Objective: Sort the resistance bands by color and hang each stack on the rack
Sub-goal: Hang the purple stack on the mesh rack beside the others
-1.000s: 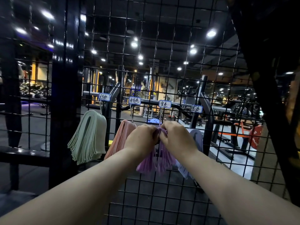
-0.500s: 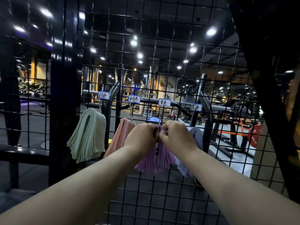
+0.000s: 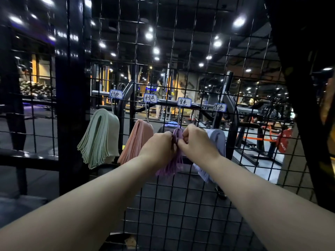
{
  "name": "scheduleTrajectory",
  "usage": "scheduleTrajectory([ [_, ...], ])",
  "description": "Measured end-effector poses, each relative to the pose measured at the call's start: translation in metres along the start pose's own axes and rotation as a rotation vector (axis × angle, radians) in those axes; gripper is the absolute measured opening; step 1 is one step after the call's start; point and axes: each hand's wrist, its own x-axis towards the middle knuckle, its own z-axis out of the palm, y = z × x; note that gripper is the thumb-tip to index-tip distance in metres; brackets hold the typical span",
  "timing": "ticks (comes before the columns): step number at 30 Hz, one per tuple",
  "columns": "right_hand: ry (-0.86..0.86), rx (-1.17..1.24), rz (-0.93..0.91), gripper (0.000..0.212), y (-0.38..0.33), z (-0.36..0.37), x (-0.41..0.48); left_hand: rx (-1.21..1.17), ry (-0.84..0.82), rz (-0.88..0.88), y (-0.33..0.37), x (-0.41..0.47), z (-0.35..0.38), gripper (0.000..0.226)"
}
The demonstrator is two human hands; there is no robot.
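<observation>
Both hands, left hand (image 3: pixel 159 144) and right hand (image 3: pixel 196 143), pinch the purple rubber band stack (image 3: pixel 173 164) on the black wire-grid rack (image 3: pixel 181 196), between the pink stack (image 3: pixel 136 142) and the blue stack (image 3: pixel 217 142).

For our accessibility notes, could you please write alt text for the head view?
Both hands, left and right, pinch the purple bands at the wire rack, between hanging green, pink and blue stacks.

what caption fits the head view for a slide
Both hands, left hand and right hand, grip purple bands at the wire rack.
</observation>
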Motion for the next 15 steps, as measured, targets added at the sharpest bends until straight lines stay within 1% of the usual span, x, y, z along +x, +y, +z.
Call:
scheduleTrajectory([
  [4,-0.022,-0.029,0.012,0.016,-0.002,0.002,-0.002,-0.018,-0.020,-0.035,0.002,-0.004,0.000,0.016],
  [9,-0.008,0.013,0.065,0.019,-0.003,0.007,-0.003,-0.063,-0.001,-0.066,0.002,-0.002,0.001,0.016],
  [11,-0.045,0.010,0.088,0.023,-0.002,0.010,-0.005,-0.088,-0.016,-0.078,-0.001,-0.004,0.005,0.015],
  [15,-0.159,-0.069,0.116,0.030,0.003,0.013,-0.013,-0.152,-0.102,-0.138,-0.012,-0.015,0.015,0.018],
])
